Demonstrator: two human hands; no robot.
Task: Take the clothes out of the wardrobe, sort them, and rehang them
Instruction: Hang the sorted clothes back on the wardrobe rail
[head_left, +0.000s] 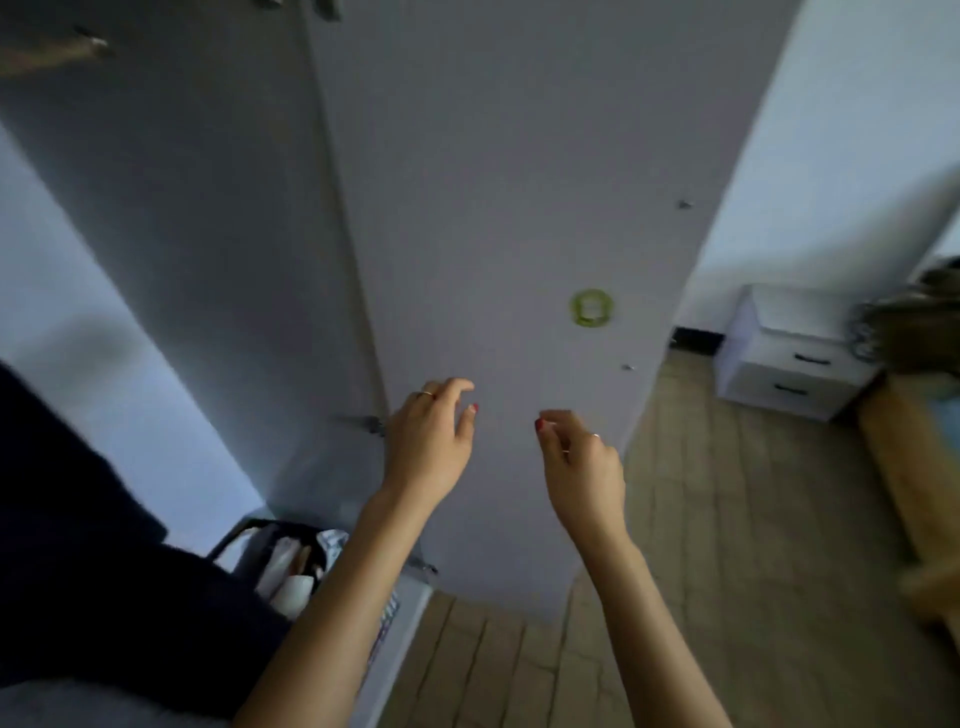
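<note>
The open grey wardrobe door (509, 218) fills the middle of the view, with a green ring (591, 307) stuck on it. My left hand (431, 441) and my right hand (582, 462) hang in front of the door's lower part, fingers loosely curled, holding nothing. A dark garment (78, 545) hangs at the lower left inside the wardrobe (171, 218). A wooden hanger (52, 54) shows blurred at the top left.
A black-framed basket (291, 561) with white items sits on the wardrobe floor. A white two-drawer nightstand (789, 358) stands at the right by the wall. A wooden bed frame (914, 478) runs along the right edge. Wood plank floor (727, 545) lies below.
</note>
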